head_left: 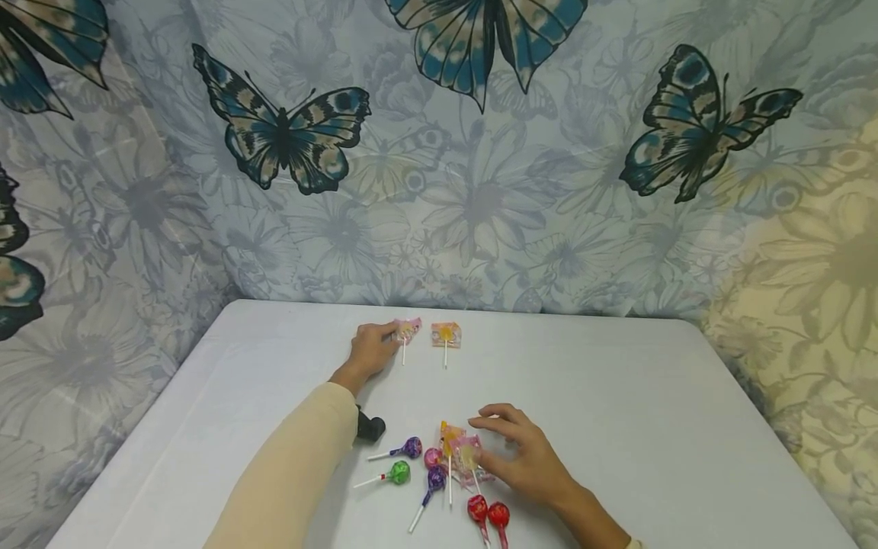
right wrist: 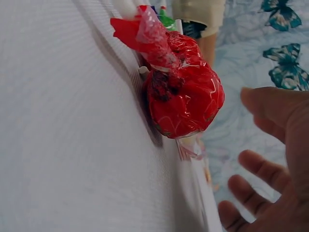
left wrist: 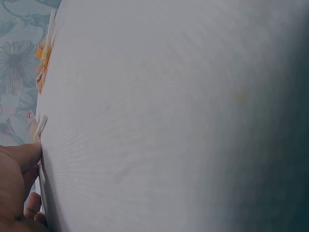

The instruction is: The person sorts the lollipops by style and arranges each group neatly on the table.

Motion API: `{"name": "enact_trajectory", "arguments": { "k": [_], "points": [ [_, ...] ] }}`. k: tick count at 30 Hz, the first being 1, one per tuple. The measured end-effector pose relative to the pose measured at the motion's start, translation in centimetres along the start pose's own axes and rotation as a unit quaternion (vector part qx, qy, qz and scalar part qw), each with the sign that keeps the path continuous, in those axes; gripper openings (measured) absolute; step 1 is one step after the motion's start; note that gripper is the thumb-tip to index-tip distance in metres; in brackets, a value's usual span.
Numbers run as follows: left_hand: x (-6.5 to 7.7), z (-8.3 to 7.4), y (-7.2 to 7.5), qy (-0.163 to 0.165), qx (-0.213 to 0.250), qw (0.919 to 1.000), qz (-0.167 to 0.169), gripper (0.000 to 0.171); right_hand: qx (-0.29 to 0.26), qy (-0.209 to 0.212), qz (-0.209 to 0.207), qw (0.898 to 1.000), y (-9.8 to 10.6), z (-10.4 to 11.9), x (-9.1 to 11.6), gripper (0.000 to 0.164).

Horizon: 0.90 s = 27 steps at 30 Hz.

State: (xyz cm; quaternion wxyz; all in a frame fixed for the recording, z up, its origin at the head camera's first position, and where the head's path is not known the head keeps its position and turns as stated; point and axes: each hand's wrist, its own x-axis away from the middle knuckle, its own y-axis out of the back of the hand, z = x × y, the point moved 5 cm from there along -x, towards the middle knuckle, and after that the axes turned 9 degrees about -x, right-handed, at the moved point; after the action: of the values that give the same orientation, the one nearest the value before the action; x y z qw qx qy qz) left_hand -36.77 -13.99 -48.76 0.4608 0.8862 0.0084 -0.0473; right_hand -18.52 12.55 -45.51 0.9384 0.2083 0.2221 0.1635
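At the far side of the table, my left hand (head_left: 373, 348) pinches the edge of a pink-wrapped lollipop (head_left: 407, 329) between thumb and fingers. In the left wrist view the thumb (left wrist: 24, 155) covers most of that lollipop. Just right of it lies an orange-wrapped lollipop (head_left: 447, 335), its stick toward me. My right hand (head_left: 528, 461) hovers with spread fingers beside a near group of lollipops. Closest to its thumb is another pink-wrapped lollipop (head_left: 467, 451). The right wrist view shows nothing between those fingers, and a red lollipop (right wrist: 186, 99) lies large in front.
Left in the near group are a green lollipop (head_left: 399, 473) and purple ones (head_left: 412, 447). Two red lollipops (head_left: 499, 514) lie nearest me. A black object (head_left: 371, 428) is partly hidden behind my left sleeve (head_left: 295, 473). Butterfly-patterned cloth (head_left: 480, 229) hangs behind the white table (head_left: 617, 396).
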Motion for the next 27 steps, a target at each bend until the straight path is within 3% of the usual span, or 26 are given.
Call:
{"name": "enact_trajectory", "arguments": {
  "k": [14, 27],
  "points": [
    [0.0, 0.1, 0.9, -0.003, -0.005, 1.0000, -0.004, 0.045, 0.100, -0.022, 0.061, 0.993, -1.5, -1.6, 0.3, 0.038],
    [0.1, 0.1, 0.2, 0.002, 0.004, 1.0000, -0.003, 0.046, 0.108, -0.033, 0.069, 0.991, -1.6, -1.3, 0.8, 0.029]
  ]
}}
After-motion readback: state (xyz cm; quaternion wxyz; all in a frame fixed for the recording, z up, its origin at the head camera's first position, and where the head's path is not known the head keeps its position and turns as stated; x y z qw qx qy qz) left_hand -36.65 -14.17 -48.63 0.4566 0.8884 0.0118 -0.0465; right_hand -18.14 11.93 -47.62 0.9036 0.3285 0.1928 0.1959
